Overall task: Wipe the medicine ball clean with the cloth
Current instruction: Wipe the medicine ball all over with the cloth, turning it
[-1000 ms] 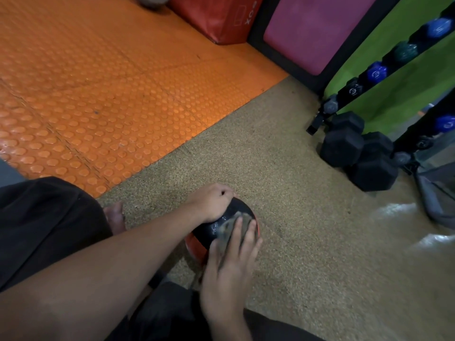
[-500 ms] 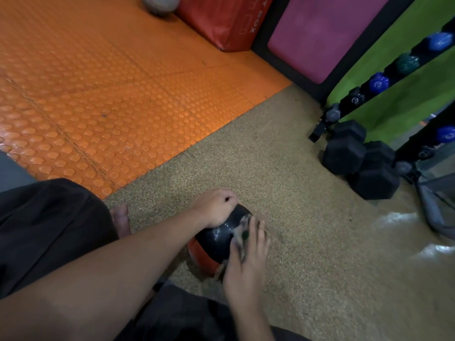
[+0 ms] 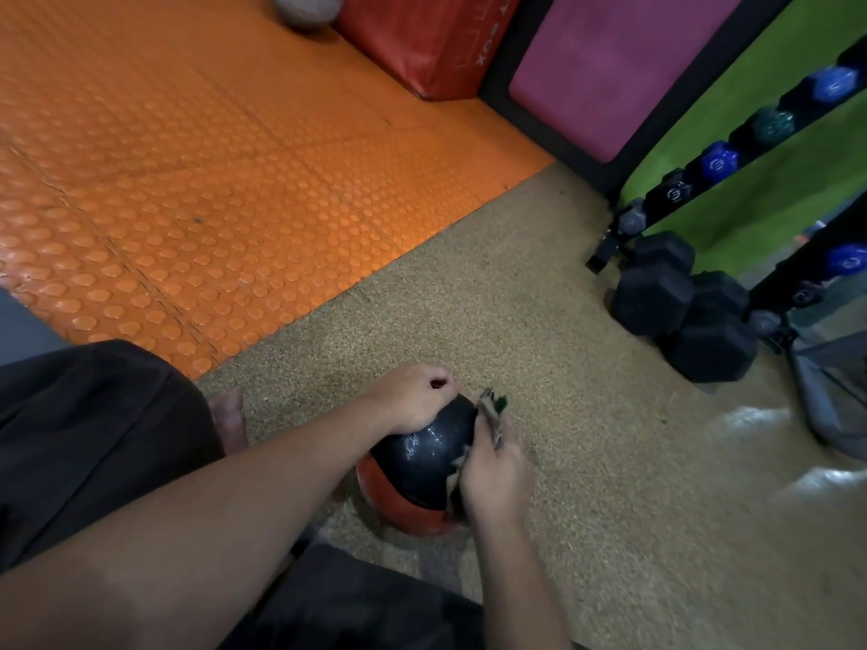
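On the speckled floor (image 3: 586,462), the ball (image 3: 422,457) sits under the left hand (image 3: 413,396), which grips its top; the right hand (image 3: 492,480) presses the cloth (image 3: 490,415) to its side. Pushing sideways could roll it free.

An orange bumpy mat (image 3: 197,147) is lying beside the speckled tan floor (image 3: 469,297). Two black dumbbells (image 3: 685,307) are sitting near a rack (image 3: 732,147) holding blue weights. A red box (image 3: 422,35) is standing behind, beside a pink pad (image 3: 610,63).
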`<state>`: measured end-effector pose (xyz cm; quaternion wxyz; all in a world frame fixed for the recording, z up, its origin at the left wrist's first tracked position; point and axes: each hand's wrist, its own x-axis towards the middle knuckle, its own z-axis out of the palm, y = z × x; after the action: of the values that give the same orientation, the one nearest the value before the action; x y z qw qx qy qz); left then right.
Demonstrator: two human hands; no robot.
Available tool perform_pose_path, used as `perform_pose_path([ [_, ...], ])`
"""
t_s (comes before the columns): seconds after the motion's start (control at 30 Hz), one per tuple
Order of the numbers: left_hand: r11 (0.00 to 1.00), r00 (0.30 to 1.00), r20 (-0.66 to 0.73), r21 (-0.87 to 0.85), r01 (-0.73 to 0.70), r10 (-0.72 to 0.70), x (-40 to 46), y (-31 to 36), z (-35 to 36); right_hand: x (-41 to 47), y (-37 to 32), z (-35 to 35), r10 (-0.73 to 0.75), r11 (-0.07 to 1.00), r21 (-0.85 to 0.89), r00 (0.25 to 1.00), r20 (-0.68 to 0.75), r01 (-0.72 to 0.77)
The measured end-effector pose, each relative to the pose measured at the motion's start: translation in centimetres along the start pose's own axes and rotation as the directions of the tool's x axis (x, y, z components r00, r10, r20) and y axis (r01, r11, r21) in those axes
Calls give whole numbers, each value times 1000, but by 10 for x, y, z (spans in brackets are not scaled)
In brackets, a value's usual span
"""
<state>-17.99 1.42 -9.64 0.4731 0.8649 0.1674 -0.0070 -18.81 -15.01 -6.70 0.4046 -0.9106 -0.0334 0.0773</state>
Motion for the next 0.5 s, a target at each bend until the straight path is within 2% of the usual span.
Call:
perform_pose_path([
  [0.07,1000,1000,3,11,-7,7,0,3,-1,-49,3,11,-200,968,-156,980,-1,197],
  [0.1,1000,1000,13,15,-10,10,-1,5,-2,-74,8,17,-273,933,-228,960,57,279],
  [0.17,1000,999,28,6,-17,16,-1,8,-2,-105,14,19,-287,869,-359,939,192,339],
  [0.2,1000,999,35,7,-27,27,-2,8,-1,-104,15,17,-252,870,-380,945,207,315],
  [0.33,998,998,18,40,-54,53,-2,9,3,-62,9,-3,-202,963,-166,976,82,213],
  [0.43,1000,1000,-19,2,-15,15,1,5,1,-27,-9,-10,-146,986,-68,983,114,154],
  [0.5,999,999,-27,-40,-21,20,2,-1,0,-4,-19,-16,-134,991,-23,991,9,134],
])
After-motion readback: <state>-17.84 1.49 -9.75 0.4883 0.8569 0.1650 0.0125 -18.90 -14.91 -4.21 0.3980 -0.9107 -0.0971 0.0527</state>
